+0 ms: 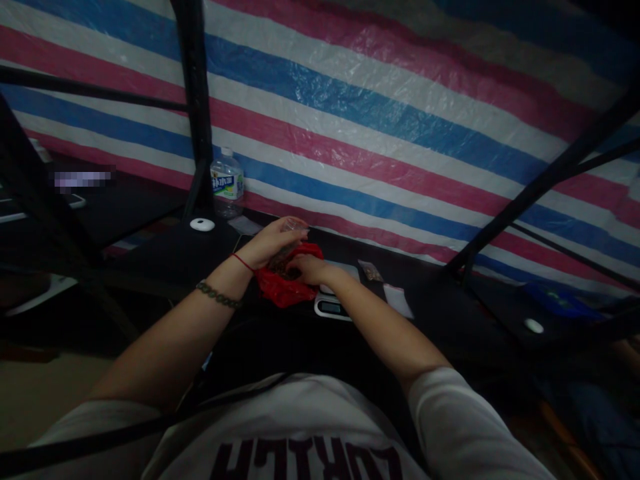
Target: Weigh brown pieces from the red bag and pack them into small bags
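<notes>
An opened red plastic bag point(286, 291) lies at the table's front edge, with small dark brown pieces point(278, 268) inside its mouth. My left hand point(273, 241) is closed round a clear, crinkled plastic bag point(294, 226) above the red bag's left side. The fingers of my right hand point(307, 268) curl down into the red bag among the brown pieces; the fingertips and anything between them are hidden. Just right of the red bag is a white digital scale point(331, 307), partly covered by my right hand and forearm.
Right of the scale lie a small clear bag of brown pieces point(371, 271) and a white packet point(398, 300). A plastic bottle point(227, 183) and a white mouse-like object point(202, 225) stand at the left. Black metal posts point(197, 100) frame the table before a striped plastic sheet point(350, 127).
</notes>
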`<state>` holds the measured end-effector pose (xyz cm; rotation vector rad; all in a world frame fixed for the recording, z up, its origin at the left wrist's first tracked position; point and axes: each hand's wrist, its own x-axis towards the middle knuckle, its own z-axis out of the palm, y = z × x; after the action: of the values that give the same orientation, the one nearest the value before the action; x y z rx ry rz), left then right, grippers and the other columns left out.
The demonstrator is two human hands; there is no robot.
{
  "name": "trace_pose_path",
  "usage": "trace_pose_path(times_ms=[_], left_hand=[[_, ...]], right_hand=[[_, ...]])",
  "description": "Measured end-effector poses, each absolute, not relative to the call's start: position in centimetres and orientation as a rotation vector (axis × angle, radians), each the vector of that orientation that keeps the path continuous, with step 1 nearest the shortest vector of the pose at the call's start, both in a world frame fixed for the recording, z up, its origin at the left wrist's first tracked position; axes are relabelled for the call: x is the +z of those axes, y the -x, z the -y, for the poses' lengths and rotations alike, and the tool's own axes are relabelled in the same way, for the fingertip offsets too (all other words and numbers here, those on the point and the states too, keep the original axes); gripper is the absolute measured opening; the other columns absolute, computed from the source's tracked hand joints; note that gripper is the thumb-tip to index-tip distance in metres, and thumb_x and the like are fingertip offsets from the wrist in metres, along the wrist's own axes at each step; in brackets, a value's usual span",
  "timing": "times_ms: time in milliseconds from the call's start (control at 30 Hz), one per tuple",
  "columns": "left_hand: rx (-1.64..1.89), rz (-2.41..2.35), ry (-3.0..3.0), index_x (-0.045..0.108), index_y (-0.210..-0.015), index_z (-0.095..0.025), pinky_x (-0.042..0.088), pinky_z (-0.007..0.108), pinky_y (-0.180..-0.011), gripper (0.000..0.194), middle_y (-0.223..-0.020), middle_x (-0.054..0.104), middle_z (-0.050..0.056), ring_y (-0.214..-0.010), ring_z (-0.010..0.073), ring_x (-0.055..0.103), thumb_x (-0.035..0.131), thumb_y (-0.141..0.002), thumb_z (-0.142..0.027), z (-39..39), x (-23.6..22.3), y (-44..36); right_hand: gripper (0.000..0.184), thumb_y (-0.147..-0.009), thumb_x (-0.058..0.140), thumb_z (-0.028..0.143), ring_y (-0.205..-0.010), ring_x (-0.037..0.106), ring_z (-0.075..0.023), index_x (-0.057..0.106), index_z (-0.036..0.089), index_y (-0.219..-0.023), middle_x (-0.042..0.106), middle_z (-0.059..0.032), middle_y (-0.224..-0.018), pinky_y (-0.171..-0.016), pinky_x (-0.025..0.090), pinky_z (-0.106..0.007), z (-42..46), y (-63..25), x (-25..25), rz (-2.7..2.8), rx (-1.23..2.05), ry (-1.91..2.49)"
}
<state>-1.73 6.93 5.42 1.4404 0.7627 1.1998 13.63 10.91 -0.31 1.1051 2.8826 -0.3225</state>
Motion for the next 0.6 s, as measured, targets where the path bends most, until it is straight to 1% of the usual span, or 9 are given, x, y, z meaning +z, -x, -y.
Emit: trace_pose_path(times_ms=[67, 133, 200, 300, 367, 433, 533, 600], left_hand=[[1.196, -0.760, -1.436, 0.062, -0.096, -0.016, 0.042, 0.023, -0.058, 0.039, -0.080, 0.065, 0.001, -0.063, 0.0104, 0.055, 0.075, -0.066, -0.038, -6.9, 5.4, 1.7], [1.194, -0.754, -1.424, 0.062, -0.096, -0.016, 0.043, 0.023, -0.059, 0.040, -0.080, 0.065, 0.002, -0.064, 0.0110, 0.056, 0.075, -0.065, -0.037, -6.9, 5.4, 1.7], [1.199, -0.747, -1.411, 0.062, -0.095, -0.016, 0.043, 0.023, -0.060, 0.039, -0.080, 0.065, 0.002, -0.066, 0.0115, 0.057, 0.075, -0.065, -0.036, -7.0, 5.3, 1.7], [1.207, -0.744, -1.406, 0.062, -0.095, -0.016, 0.043, 0.024, -0.061, 0.038, -0.081, 0.066, 0.002, -0.067, 0.0121, 0.058, 0.075, -0.065, -0.036, -7.0, 5.3, 1.7], [1.207, -0.746, -1.413, 0.063, -0.095, -0.016, 0.043, 0.024, -0.061, 0.038, -0.081, 0.066, 0.002, -0.066, 0.0120, 0.057, 0.075, -0.065, -0.036, -7.0, 5.2, 1.7], [1.208, -0.753, -1.424, 0.063, -0.095, -0.016, 0.042, 0.024, -0.060, 0.038, -0.081, 0.066, 0.002, -0.065, 0.0112, 0.056, 0.075, -0.066, -0.036, -7.1, 5.3, 1.8], [1.201, -0.759, -1.431, 0.063, -0.095, -0.017, 0.042, 0.023, -0.060, 0.036, -0.081, 0.066, 0.001, -0.064, 0.0105, 0.055, 0.074, -0.067, -0.035, -7.0, 5.3, 1.8], [1.191, -0.760, -1.432, 0.063, -0.096, -0.017, 0.042, 0.023, -0.060, 0.035, -0.081, 0.066, 0.001, -0.065, 0.0107, 0.056, 0.074, -0.068, -0.035, -7.0, 5.3, 1.8]], right_hand=[[0.037, -0.075, 0.065, 0.019, -0.101, 0.060, -0.0207, 0.067, 0.022, -0.112, 0.066, -0.0066, -0.113, -0.089, 0.043, -0.030, -10.8, -13.4, -0.3, -2.927, -0.345, -1.052], [0.045, -0.073, 0.066, 0.020, -0.104, 0.059, -0.0219, 0.063, 0.024, -0.118, 0.062, -0.0074, -0.121, -0.090, 0.043, -0.032, -10.6, -13.0, -0.4, -2.945, -0.327, -1.024], [0.049, -0.072, 0.067, 0.017, -0.106, 0.058, -0.0222, 0.062, 0.025, -0.120, 0.061, -0.0072, -0.124, -0.091, 0.042, -0.033, -10.6, -12.8, -0.5, -2.922, -0.295, -1.034], [0.043, -0.072, 0.064, 0.011, -0.099, 0.060, -0.0198, 0.066, 0.024, -0.113, 0.065, -0.0057, -0.115, -0.087, 0.043, -0.029, -10.6, -12.8, -0.2, -2.884, -0.266, -1.064], [0.034, -0.074, 0.063, 0.012, -0.093, 0.061, -0.0182, 0.069, 0.021, -0.106, 0.068, -0.0054, -0.105, -0.083, 0.044, -0.026, -10.7, -13.1, 0.1, -2.857, -0.269, -1.075], [0.030, -0.074, 0.064, 0.015, -0.089, 0.061, -0.0176, 0.069, 0.019, -0.103, 0.069, -0.0062, -0.101, -0.079, 0.044, -0.025, -10.8, -13.4, 0.3, -2.841, -0.264, -1.090], [0.035, -0.073, 0.067, 0.018, -0.090, 0.060, -0.0175, 0.068, 0.019, -0.108, 0.067, -0.0074, -0.105, -0.078, 0.043, -0.024, -10.9, -13.8, 0.4, -2.843, -0.238, -1.108], [0.034, -0.073, 0.065, 0.016, -0.087, 0.061, -0.0164, 0.068, 0.020, -0.107, 0.068, -0.0063, -0.104, -0.077, 0.043, -0.024, -10.9, -13.7, 0.4, -2.835, -0.255, -1.088]])
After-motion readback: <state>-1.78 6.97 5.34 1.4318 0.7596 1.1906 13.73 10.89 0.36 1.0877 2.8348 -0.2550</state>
